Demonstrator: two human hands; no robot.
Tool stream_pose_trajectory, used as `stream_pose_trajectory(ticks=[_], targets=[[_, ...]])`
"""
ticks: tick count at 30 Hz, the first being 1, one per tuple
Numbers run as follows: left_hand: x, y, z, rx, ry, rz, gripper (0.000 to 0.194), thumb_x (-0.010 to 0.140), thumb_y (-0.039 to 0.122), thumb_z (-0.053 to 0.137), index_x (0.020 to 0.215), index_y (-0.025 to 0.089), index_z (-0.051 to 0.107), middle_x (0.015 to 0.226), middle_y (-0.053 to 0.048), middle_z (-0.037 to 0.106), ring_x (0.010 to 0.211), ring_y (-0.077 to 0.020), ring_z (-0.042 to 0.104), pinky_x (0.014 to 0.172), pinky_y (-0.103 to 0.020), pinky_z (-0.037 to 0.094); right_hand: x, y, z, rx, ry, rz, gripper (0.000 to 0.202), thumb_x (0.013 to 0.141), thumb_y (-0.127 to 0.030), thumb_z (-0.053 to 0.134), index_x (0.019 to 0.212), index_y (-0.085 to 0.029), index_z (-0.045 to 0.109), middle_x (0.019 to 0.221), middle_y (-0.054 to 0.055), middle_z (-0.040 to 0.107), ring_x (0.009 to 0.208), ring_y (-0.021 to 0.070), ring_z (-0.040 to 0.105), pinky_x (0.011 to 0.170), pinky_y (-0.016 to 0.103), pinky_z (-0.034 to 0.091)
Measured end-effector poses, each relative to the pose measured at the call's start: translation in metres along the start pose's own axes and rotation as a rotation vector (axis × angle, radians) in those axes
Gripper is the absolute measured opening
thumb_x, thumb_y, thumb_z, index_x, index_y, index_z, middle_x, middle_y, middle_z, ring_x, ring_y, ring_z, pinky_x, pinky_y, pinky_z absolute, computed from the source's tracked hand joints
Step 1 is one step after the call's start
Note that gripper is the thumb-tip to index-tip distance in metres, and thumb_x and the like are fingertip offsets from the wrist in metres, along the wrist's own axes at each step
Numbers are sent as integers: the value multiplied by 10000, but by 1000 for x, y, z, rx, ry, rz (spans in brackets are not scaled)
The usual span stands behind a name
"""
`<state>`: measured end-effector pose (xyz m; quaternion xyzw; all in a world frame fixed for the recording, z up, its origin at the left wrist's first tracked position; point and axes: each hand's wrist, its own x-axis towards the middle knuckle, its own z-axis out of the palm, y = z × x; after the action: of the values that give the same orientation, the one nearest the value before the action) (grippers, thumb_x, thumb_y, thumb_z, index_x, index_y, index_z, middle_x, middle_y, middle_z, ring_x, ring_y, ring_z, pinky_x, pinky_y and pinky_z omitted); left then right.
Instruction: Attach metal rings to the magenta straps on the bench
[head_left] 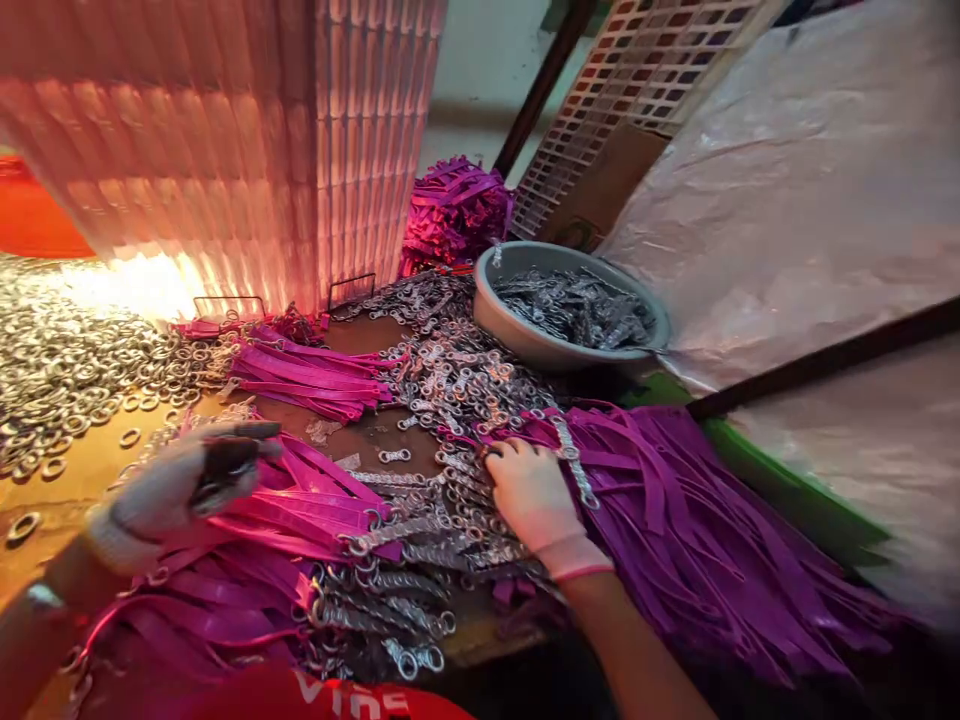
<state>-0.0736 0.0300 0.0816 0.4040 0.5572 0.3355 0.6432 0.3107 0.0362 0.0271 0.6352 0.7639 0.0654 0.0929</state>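
lower purple straps (217, 605) partly hidden by the red garment (262, 695) (itself cut off below)

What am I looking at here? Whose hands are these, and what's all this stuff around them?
There is no machine here: these are a person's own gloved hands, seen by one camera on their head, looking forward and down. The left hand is near purple straps; the right hand is among metal links, beside more straps. I can't tell whether either grips anything. On the table, loose rings lie at the left; farther back, a grey basin holds metal pieces.
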Motion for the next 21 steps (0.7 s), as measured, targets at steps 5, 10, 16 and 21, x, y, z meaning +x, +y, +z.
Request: stream_pose_trajectory(ticks=[5,10,16,21], targets=[[16,-18,46,-492,-220,-197,423,694,206,655,1105,110,643,1071,-159,687,541,-93,603,312,-131,262,5,25,28,-125,-41,-72,251,786,-18,468,814,-103,703,963,191,669,904,308,588,755,393,385],[20,-31,59,-408,-270,-77,406,772,262,649,1155,128,627,844,-96,707,368,-27,428,323,-143,238,6,-5,16,396,102,17,305,750,-22,399,877,-119,659,919,160,659,864,252,603,768,345,457],[15,-32,68,-256,-183,105,460,800,315,632,1225,138,625,701,-43,673,388,-40,367,365,-167,264,17,-113,-38,1323,28,-151,293,847,-288,529,1106,-175,605,955,64,680,845,192,624,756,307,514],[14,-34,63,-315,-169,171,425,782,360,658,1149,146,679,842,-74,681,499,-52,461,438,-165,324,25,-158,-58,1502,11,-166,292,832,-272,559,1106,-186,609,1041,67,683,943,198,631,841,329,516]])
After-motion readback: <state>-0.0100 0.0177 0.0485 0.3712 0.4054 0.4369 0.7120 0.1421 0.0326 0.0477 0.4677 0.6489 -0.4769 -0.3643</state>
